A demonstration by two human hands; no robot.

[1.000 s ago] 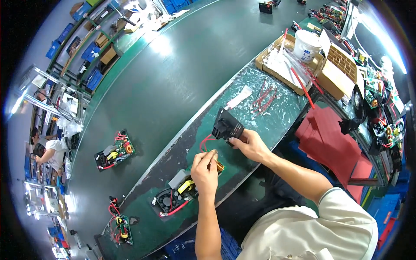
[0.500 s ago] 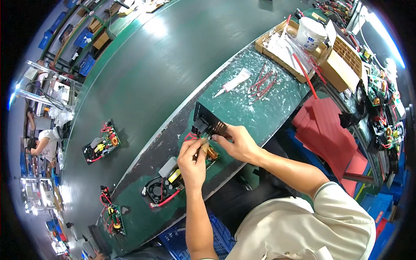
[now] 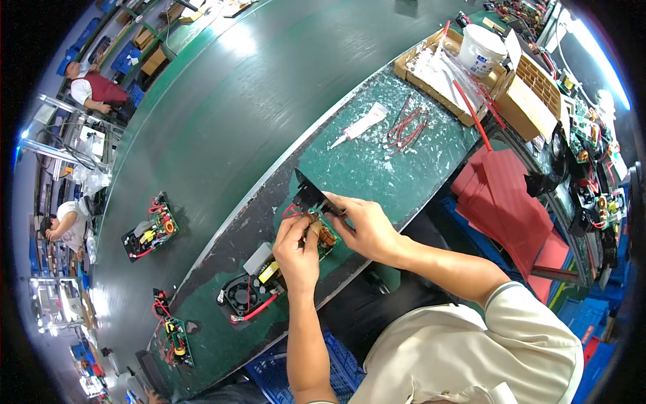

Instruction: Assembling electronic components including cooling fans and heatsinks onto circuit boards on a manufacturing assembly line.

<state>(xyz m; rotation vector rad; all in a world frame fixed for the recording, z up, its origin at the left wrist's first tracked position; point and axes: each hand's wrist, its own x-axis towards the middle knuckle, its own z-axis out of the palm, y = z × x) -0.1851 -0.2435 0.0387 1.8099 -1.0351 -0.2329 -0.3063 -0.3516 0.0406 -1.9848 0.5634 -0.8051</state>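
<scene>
My right hand [image 3: 367, 227] grips a black panel [image 3: 311, 195] with a dark block on it, tilted above the bench. Close beside it, my left hand [image 3: 297, 252] has thumb and fingers pinched together at the panel's lower side. Thin red wires [image 3: 291, 211] show by its fingertips, but what the pinch holds is hidden. Below the hands lies a circuit board assembly with a copper coil [image 3: 327, 236], a yellow component [image 3: 268, 272] and a thick red cable [image 3: 259, 308]. A black fan [image 3: 243, 293] sits at its left end, partly apart from my left wrist.
Another circuit board [image 3: 151, 229] lies on the long green surface; one more [image 3: 176, 337] is at the bench's left end. A white tube [image 3: 362, 125], red wires [image 3: 408, 129], a cardboard tray [image 3: 431, 101] and a white bucket [image 3: 482, 50] are at the far right. Red sheets [image 3: 501, 209] hang nearby.
The black panel has turned and now shows more edge-on, with my right hand shifted along. The board on the green surface has slid slightly left and nearer. A person in a red apron has appeared far left.
</scene>
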